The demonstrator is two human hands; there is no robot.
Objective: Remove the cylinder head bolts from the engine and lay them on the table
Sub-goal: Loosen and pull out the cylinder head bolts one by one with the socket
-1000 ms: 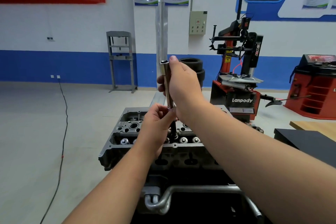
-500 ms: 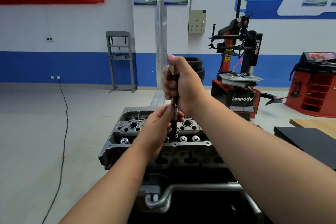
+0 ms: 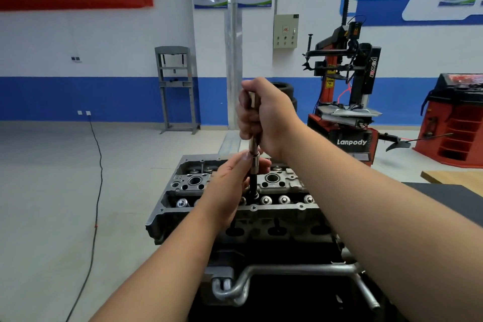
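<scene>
Over the engine, an upright socket tool is gripped by the right hand and steadied lower down, pinched by the left hand, apparently seated on a hidden bolt.

Your right hand covers the middle of the extension bar, and your left hand hides part of the cylinder head. The bar's tip sinks out of sight. The table is cut off at right.
</scene>
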